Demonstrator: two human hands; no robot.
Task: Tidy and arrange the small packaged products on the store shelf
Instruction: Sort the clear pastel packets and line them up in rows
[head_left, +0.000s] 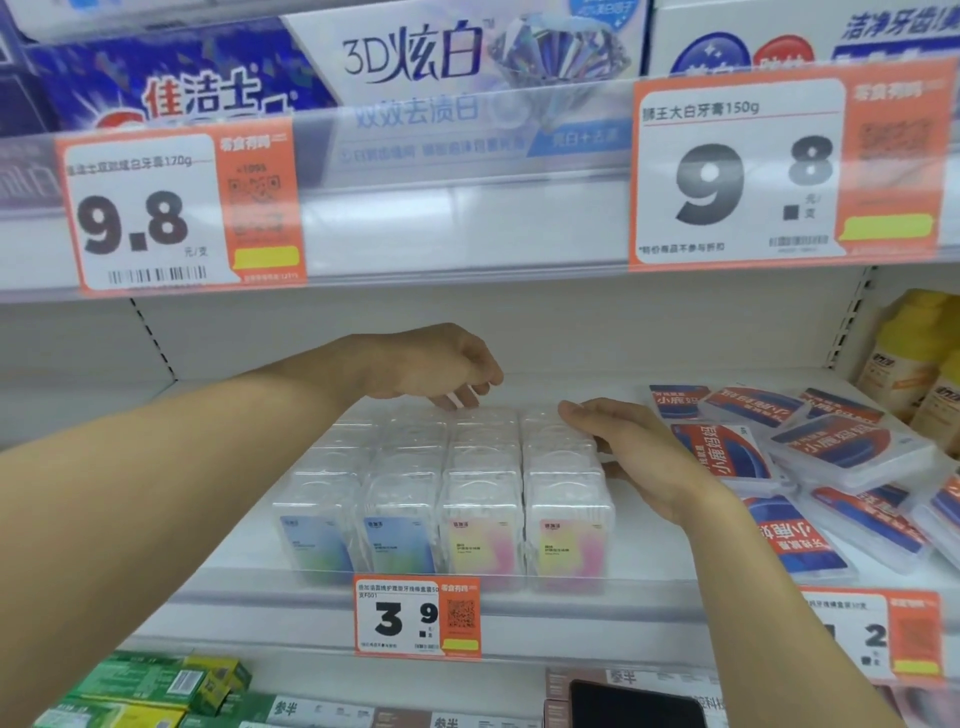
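Observation:
Several clear plastic floss-pick boxes (447, 499) stand upright in neat rows on the white shelf (249, 545); the front ones carry blue-green and pink-yellow labels. My left hand (436, 369) hovers over the back of the rows, its fingertips touching the tops of the rear boxes. My right hand (628, 447) lies flat against the right side of the rightmost row, fingers straight and thumb low. Neither hand grips a box.
A loose, overlapping pile of flat red-and-blue packets (810, 457) lies to the right. Yellow bottles (914, 364) stand at the far right. A price tag reading 3.9 (415, 618) hangs on the shelf edge. Toothpaste boxes (415, 57) fill the shelf above; green boxes (156, 686) sit below.

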